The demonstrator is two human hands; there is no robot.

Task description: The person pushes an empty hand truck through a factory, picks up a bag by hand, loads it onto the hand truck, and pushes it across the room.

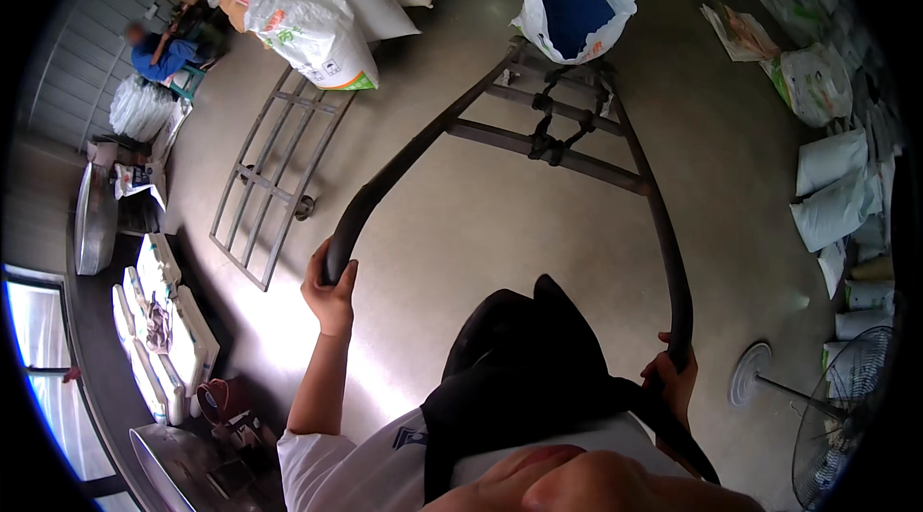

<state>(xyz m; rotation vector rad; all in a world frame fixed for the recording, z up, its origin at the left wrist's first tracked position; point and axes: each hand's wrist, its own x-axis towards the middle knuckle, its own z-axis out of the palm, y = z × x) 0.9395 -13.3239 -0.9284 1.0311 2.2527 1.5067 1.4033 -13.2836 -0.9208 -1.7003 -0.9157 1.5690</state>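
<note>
Head view: both handles of the hand truck [538, 142] are gripped, left hand [332, 293] and right hand [670, 379] wrapped tight; the open sack [575, 4] rides at its far end. An even push is best kept.

I see my left hand [330, 293] and right hand [673, 379] gripping the handles of a metal cart [567, 156] — an open white sack [575, 4] of blue material sits at its far end.

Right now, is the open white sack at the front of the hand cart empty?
No. The white sack by the hand cart is open at the top and shows blue material filling its inside.
</note>
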